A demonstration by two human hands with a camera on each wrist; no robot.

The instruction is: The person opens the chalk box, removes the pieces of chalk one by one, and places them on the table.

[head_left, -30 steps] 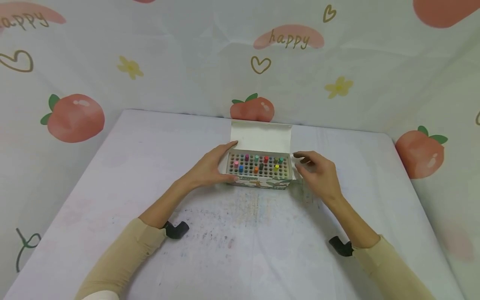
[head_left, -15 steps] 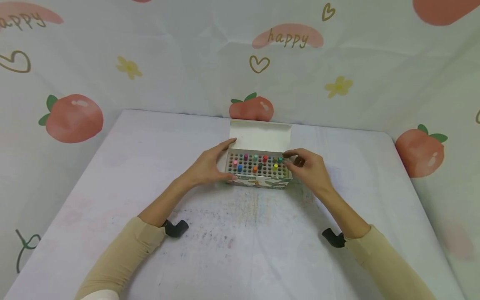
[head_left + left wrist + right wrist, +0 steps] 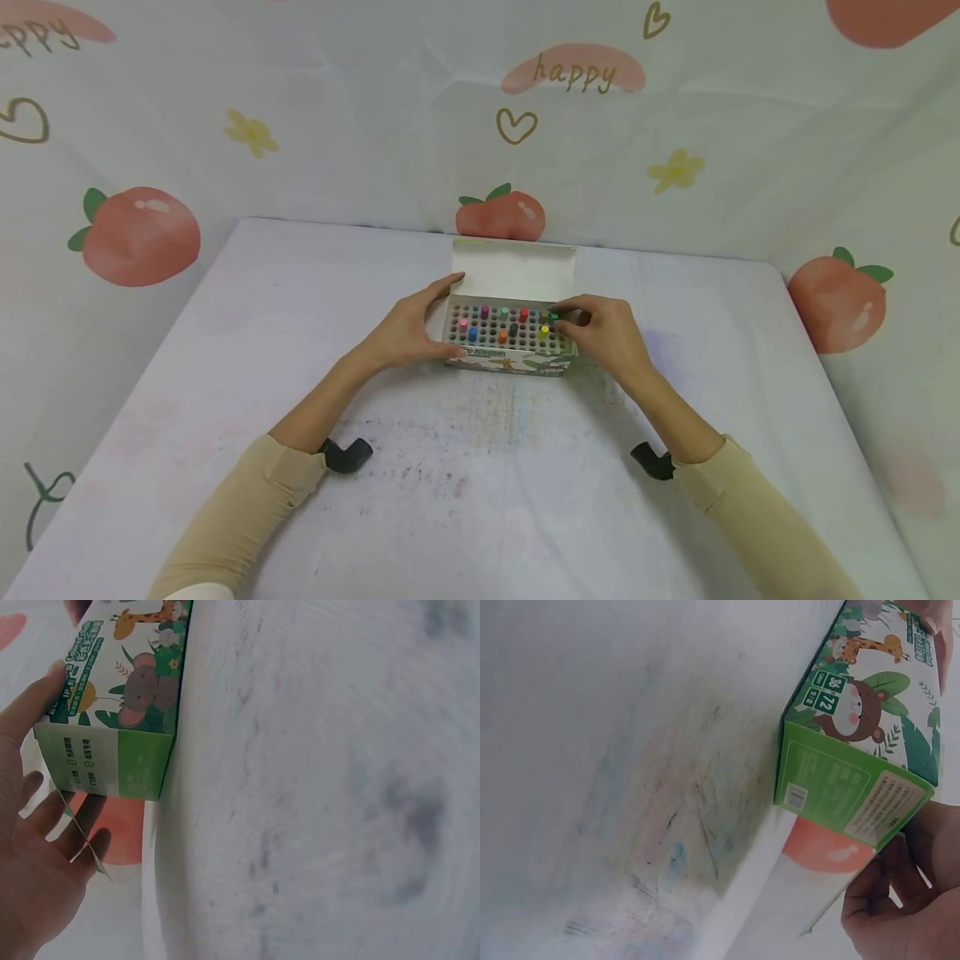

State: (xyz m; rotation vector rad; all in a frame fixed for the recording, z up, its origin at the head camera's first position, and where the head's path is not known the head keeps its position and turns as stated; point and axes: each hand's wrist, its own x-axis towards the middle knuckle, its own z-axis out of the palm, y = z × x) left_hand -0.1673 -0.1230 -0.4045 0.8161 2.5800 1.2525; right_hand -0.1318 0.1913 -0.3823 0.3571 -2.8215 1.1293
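An open cardboard box (image 3: pixel 517 364) printed with cartoon animals stands on the table, its white lid (image 3: pixel 513 271) raised at the back. Inside, a tray full of holes holds several coloured chalk-like sticks upright, among them a red stick (image 3: pixel 523 315) and a yellow stick (image 3: pixel 543 332). My left hand (image 3: pixel 401 329) holds the box's left end, thumb on the printed front and fingers behind. At the right end my right hand (image 3: pixel 603 329) pinches a teal chalk-like stick (image 3: pixel 554 317) between thumb and fingertips. The right wrist view shows those fingers curled behind the green end panel (image 3: pixel 847 784).
Coloured smudges (image 3: pixel 498 412) mark the white tabletop (image 3: pixel 517 517) in front of the box. Behind the table hangs a white cloth (image 3: pixel 375 125) with peaches and lettering. A thin end flap (image 3: pixel 86 836) sticks out by my left fingers.
My right hand has moved left from beside the box to over its right end, and its fingertips now close around the teal stick. The left hand keeps its hold.
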